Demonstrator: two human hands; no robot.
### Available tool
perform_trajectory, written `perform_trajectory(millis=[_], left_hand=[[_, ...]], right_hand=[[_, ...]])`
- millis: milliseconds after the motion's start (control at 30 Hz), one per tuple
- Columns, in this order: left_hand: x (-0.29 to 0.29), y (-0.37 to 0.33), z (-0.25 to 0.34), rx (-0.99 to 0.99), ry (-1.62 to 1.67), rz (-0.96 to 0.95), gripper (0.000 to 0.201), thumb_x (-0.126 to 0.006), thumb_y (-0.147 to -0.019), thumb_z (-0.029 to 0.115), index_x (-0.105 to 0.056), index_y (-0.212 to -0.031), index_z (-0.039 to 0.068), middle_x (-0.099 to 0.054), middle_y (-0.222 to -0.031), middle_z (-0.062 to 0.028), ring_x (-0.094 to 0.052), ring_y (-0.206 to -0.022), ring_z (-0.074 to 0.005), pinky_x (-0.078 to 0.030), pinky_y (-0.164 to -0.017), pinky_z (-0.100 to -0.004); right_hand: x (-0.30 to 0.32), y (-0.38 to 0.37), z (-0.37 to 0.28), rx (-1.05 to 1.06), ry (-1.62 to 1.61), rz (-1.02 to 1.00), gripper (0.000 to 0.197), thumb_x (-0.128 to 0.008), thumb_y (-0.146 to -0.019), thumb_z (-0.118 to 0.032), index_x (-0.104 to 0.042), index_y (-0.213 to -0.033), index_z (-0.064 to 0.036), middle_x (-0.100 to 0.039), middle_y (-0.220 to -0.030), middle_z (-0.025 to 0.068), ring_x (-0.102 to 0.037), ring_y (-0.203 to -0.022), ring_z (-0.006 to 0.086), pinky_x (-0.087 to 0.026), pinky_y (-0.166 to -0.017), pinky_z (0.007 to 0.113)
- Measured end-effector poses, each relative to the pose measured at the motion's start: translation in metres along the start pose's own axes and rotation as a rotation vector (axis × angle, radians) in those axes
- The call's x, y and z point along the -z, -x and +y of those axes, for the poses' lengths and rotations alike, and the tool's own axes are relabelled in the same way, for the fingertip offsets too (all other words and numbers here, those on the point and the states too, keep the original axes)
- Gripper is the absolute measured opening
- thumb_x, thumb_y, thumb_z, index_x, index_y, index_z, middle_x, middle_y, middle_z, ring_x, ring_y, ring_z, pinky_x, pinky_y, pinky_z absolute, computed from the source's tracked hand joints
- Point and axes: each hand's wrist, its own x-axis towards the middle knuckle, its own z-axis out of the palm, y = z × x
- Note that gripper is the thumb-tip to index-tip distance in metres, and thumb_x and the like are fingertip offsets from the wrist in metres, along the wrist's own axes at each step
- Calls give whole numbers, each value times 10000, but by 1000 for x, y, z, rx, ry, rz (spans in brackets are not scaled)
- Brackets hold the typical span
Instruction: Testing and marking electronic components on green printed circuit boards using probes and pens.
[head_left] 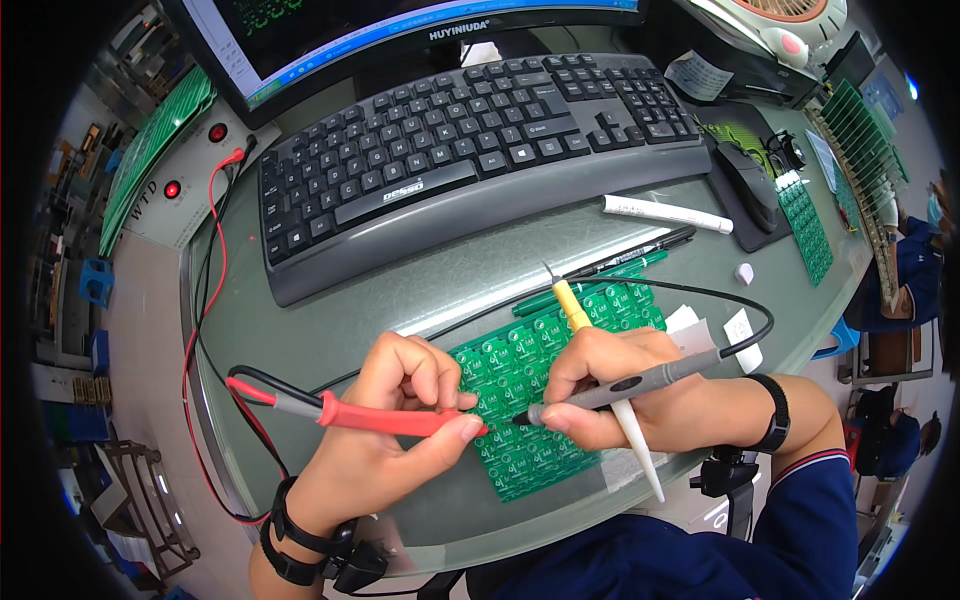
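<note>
A green circuit board panel (535, 462), printed with many repeated small boards, lies on the glass-topped desk between my hands. My left hand (368, 465) is closed on a red test probe (385, 418), its tip down at the panel's left part. Closed round a grey test probe (630, 386), my right hand (690, 412) holds its black tip over the panel, a short way right of the red tip. Between the right fingers there is also a slim yellow-and-white tool (570, 302) with a thin metal point, aimed away from me. I cannot tell whether the tips touch the board.
Beyond the panel lie dark pens (640, 248), a white marker (668, 213), and a black keyboard (450, 150) below a monitor (400, 30). A mouse (748, 185) and another green board (803, 230) are at right. Red and black leads (212, 300) run along the left edge.
</note>
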Motion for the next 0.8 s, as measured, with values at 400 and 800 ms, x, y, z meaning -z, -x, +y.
perform_trajectory(millis=[400, 800], left_hand=[[1, 0, 0, -24, -48, -13, 353, -658, -802, -35, -346, -923, 79, -450, -921, -45, -500, -841, -83, -519, -863, -320], [1, -1, 0, -4, -41, -17, 355, -650, -801, -15, -334, -913, 99, -438, -902, -49, -480, -820, -97, -531, -885, -354]], right_hand=[[0, 0, 1, -1, -34, 7, 193, -684, -842, -142, -527, -834, -30, -563, -647, 52, -521, -537, 122, -412, -477, 263], [1, 2, 2, 84, -11, -85, 190, -689, -816, -183, -538, -798, -68, -570, -630, 43, -568, -544, 195, -440, -496, 302]])
